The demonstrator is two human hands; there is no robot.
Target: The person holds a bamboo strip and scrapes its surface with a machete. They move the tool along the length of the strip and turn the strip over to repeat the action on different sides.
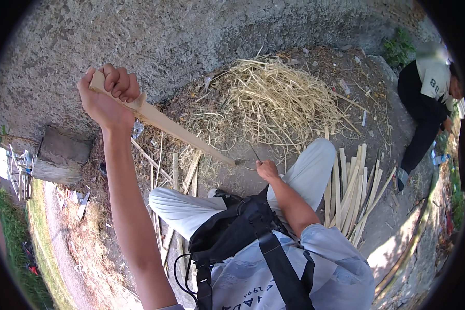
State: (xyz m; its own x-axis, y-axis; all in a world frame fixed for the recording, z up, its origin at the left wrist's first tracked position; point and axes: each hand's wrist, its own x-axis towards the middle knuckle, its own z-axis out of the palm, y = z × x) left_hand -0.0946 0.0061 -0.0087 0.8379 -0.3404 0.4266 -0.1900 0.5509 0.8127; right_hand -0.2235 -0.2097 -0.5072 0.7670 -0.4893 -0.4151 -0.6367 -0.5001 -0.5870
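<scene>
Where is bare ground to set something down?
Right: ground between the wooden strips and the other person's dark-trousered leg. Ahead: a small patch between knees and straw-like pile, near the wooden piece's tip and right hand. Crowded: that pile, and strips beside both knees.

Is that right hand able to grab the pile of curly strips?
Probably yes: nothing seems to stand between the right hand and the pile of curly strips beyond it, though the knife in its grip might need putting down first.

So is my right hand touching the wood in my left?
Apart. The head view shows bare ground between your right hand and the near tip of the wood.
</scene>
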